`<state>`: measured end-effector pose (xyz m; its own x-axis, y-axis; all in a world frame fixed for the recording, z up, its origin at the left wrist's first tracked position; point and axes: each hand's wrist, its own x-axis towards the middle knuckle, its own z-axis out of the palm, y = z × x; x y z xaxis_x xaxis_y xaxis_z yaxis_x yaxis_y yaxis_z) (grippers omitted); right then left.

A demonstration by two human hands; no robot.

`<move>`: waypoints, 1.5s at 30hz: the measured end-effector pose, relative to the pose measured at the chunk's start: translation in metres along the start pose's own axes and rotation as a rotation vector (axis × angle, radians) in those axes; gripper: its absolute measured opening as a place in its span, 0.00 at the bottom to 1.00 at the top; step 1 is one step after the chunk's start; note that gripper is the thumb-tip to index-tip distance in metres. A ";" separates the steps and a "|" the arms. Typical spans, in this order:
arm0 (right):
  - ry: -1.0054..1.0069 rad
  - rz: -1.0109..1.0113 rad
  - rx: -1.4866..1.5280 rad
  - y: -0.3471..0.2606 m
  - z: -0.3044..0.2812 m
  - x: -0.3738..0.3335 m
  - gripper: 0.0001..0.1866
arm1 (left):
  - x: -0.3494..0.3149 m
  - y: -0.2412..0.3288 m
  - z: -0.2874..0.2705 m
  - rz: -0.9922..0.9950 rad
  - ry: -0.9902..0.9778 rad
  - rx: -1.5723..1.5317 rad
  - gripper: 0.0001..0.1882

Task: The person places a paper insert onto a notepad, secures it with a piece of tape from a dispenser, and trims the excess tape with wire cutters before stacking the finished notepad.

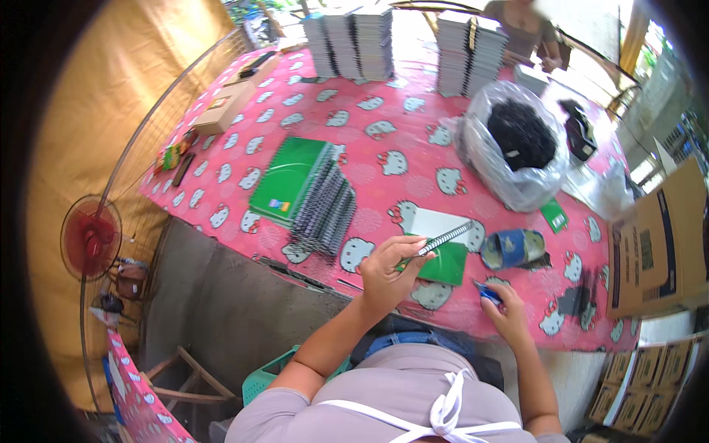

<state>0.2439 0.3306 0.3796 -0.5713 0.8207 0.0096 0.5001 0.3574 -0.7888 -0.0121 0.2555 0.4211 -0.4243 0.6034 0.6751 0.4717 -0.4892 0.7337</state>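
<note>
My left hand (pixel 391 269) is closed on a spiral notebook (pixel 449 266) near the table's front edge, gripping it by the near end of its dark coil binding. The notebook lies spread, a green cover on the near side of the coil and a white side beyond it. Just right of it, my right hand (pixel 509 314) is closed around a small blue-handled tool (pixel 487 293), its tip pointing up toward the notebook. Whether this tool is pliers or a cutter is too small to tell. A stack of green spiral notebooks (pixel 292 181) stands to the left.
Tall stacks of bound books (pixel 354 44) stand at the far side, near a seated person (pixel 528 33). A plastic bag (pixel 480 159) holds a black tangled mass. A blue-and-tan oblong item (pixel 513 249), a green card (pixel 554 215), dark coils (pixel 587 299) and a cardboard box (pixel 657 244) lie rightward.
</note>
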 end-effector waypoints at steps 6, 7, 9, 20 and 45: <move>0.270 -0.501 -0.215 -0.087 -0.004 0.031 0.32 | 0.029 0.053 -0.038 0.146 -0.126 0.146 0.13; 0.183 -0.651 -0.166 -0.112 0.004 0.044 0.33 | 0.035 0.062 -0.039 0.200 -0.171 0.192 0.13; -0.089 -0.852 -0.055 -0.154 0.013 0.073 0.33 | 0.043 0.081 -0.052 0.183 -0.105 0.298 0.12; 0.101 -0.584 0.195 -0.237 0.136 0.224 0.30 | 0.071 -0.049 -0.162 -0.180 0.727 -0.037 0.38; 0.366 -0.781 0.438 -0.243 0.163 0.248 0.13 | 0.081 -0.033 -0.157 -0.148 0.829 0.237 0.19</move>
<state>-0.1256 0.3747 0.4730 -0.3651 0.5363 0.7610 -0.2639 0.7242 -0.6370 -0.1829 0.2215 0.4634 -0.8757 -0.0471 0.4805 0.4766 -0.2432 0.8448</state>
